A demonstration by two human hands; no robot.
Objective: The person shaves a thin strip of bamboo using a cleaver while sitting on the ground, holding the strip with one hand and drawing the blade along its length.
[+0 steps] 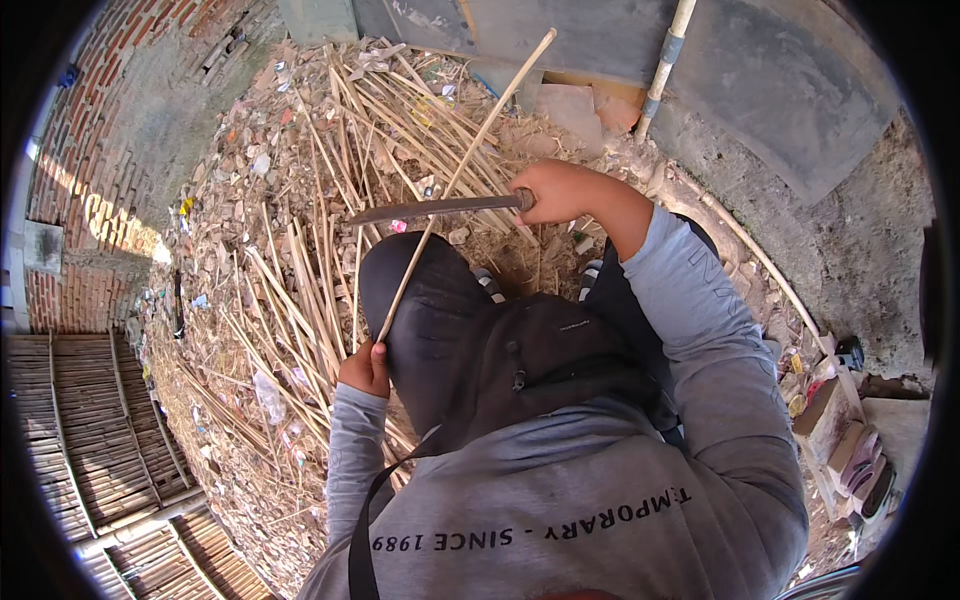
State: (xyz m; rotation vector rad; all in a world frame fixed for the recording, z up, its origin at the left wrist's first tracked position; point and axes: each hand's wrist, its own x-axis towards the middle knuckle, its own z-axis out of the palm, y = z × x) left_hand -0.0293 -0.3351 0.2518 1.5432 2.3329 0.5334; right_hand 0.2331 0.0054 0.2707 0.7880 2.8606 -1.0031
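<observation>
My right hand (552,190) is closed round the handle of a machete (430,208), its long dark blade pointing left across my knee. In my left hand (366,369) I grip the lower end of a long thin bamboo strip (465,165), which slants up and to the right past my thigh. The blade crosses the strip just above the knee; whether they touch, I cannot tell. Many more bamboo strips (410,110) lie in a loose heap ahead of me, and others (310,290) lie to the left of my leg.
Rubble and litter (240,170) cover the ground. A brick wall (120,120) stands at the left, above a woven bamboo panel (85,420). Dark boards (780,90) and a pipe (665,65) are at the far right. Sandals (858,460) sit on the right. A black bag (530,370) lies across my lap.
</observation>
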